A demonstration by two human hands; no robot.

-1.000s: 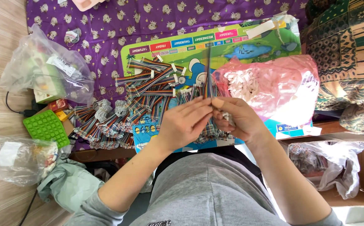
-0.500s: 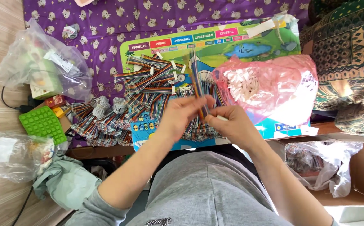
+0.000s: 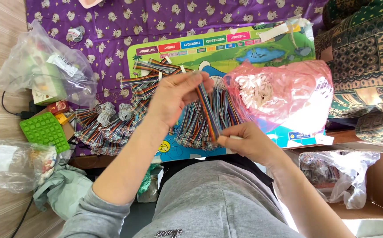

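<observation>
At the far left, two clear plastic bags (image 3: 41, 66) are seen on the wooden floor, with a green studded block (image 3: 45, 131) between them. Further right, bundles of multicoloured ribbon wire (image 3: 112, 125) are heaped on the purple patterned cloth (image 3: 112, 26) and on the colourful printed board (image 3: 226, 48). A strip of ribbon cable (image 3: 207, 110) is stretched between the hands above this heap: its upper end is pinched by the closed fingers of the left hand (image 3: 176, 99), and its lower end is gripped by the right hand (image 3: 244, 143), shut around it near the lap. Just beside the right hand, a pink plastic bag (image 3: 284, 94) of small white pieces is lying across the board, crowding the strip. A crumpled clear bag (image 3: 341, 172) is seen at the lower right.
</observation>
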